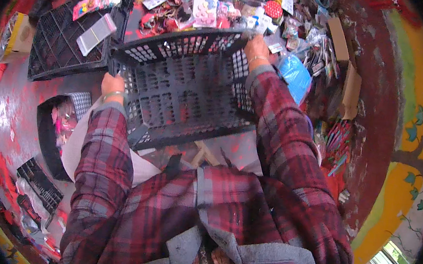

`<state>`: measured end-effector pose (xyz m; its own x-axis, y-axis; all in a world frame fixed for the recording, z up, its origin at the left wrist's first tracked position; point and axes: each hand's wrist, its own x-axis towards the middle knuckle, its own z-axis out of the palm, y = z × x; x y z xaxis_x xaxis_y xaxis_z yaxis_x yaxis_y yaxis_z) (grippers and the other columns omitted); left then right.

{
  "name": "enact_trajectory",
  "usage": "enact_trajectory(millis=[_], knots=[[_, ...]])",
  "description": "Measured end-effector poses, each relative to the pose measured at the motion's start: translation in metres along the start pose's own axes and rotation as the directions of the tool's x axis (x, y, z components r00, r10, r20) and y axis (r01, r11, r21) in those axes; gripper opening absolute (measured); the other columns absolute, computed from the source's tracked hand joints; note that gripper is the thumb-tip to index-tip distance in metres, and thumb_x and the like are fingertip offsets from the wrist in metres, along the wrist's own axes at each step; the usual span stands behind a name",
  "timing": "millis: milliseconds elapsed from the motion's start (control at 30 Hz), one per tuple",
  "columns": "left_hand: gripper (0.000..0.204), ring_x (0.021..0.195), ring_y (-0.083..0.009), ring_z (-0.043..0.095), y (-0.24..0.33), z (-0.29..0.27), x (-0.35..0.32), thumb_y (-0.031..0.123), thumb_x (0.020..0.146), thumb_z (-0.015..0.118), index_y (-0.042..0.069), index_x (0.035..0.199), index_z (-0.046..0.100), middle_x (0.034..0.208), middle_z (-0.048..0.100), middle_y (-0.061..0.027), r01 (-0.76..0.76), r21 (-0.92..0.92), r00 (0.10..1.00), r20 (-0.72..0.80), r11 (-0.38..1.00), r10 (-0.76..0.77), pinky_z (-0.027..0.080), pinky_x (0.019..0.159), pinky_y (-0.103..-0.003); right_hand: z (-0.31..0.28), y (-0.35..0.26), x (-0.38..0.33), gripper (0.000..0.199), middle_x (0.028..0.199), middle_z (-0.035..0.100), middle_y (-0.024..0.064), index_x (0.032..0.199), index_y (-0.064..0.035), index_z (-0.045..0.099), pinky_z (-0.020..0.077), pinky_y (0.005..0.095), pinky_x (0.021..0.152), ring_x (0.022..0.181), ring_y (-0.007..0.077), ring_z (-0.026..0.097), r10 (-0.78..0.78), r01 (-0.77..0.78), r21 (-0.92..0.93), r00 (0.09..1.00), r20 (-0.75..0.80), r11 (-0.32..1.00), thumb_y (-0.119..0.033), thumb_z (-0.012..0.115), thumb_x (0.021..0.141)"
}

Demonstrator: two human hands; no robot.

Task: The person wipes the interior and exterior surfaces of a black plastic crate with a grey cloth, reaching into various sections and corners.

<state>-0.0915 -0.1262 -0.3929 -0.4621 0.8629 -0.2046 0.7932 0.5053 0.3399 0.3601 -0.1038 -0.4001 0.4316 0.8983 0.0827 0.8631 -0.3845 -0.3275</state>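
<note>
Between my two arms is a black plastic crate (174, 89) with perforated walls, its open top facing me and tilted. My left hand (113, 85) is closed around its left rim. At its far right corner, my right hand (257, 48) is closed on the rim. Nothing lies inside the crate that I can make out. Just past my right hand is a blue plastic-wrapped packet (294, 78). To the left of the crate lies an upturned black crate (58, 46), with a clear flat packet (96, 35) and a colourful packet (98, 2) on top.
Beyond the crate spreads a pile of small packaged goods (209, 9). Cardboard flaps (351, 90) stand along the right. A dark bin (53, 128) with pink items sits at lower left, near another black crate (41, 183). A painted wall (407, 132) rises on the right.
</note>
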Motion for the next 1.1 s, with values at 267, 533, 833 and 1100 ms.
enact_trajectory(millis=[267,533,833,1100], knots=[[0.033,0.093,-0.0376,0.057,0.012,-0.002,-0.008,0.026,0.077,0.054,0.0,0.096,0.057,0.096,0.06,-0.0222,0.072,-0.022,0.997,-0.001,0.997,-0.073,0.044,0.078,-0.044,-0.054,0.001,-0.075,0.026,0.094,0.055,0.0315,0.103,-0.0017,0.035,0.0406,0.0515,0.077,0.091,0.0477,0.051,0.026,-0.044,0.101,0.985,0.169,0.994,-0.005,0.041,0.078],[0.031,0.095,-0.0376,0.056,0.027,-0.014,-0.016,0.023,0.079,0.052,0.0,0.1,0.055,0.099,0.059,-0.0228,0.127,-0.065,0.991,0.047,0.99,-0.124,0.043,0.08,-0.044,-0.069,0.024,-0.174,0.059,0.095,0.056,0.0232,0.129,0.0005,0.02,0.0465,0.046,0.074,0.086,0.0383,0.057,0.323,-0.265,-0.318,0.935,0.148,0.91,-0.009,0.048,0.079],[0.032,0.094,-0.0388,0.056,0.017,-0.009,-0.015,0.021,0.078,0.05,-0.003,0.099,0.053,0.098,0.058,-0.0251,0.096,-0.022,0.995,0.024,0.995,-0.095,0.044,0.079,-0.044,-0.033,0.004,-0.075,0.047,0.091,0.057,0.0261,0.123,0.0034,0.026,0.046,0.046,0.069,0.08,0.0398,0.058,0.026,-0.02,-0.117,0.998,0.054,0.993,-0.01,0.042,0.081],[0.033,0.095,-0.0389,0.055,0.024,-0.011,-0.017,0.024,0.08,0.051,-0.003,0.1,0.053,0.1,0.057,-0.0248,0.1,-0.011,0.994,0.053,0.995,-0.1,0.043,0.081,-0.044,-0.047,0.052,0.014,0.021,0.079,0.06,0.0118,0.096,-0.0072,0.056,0.0457,0.0368,0.07,0.071,0.031,0.057,-0.078,0.244,0.448,0.931,-0.358,0.86,-0.018,0.055,0.078]])
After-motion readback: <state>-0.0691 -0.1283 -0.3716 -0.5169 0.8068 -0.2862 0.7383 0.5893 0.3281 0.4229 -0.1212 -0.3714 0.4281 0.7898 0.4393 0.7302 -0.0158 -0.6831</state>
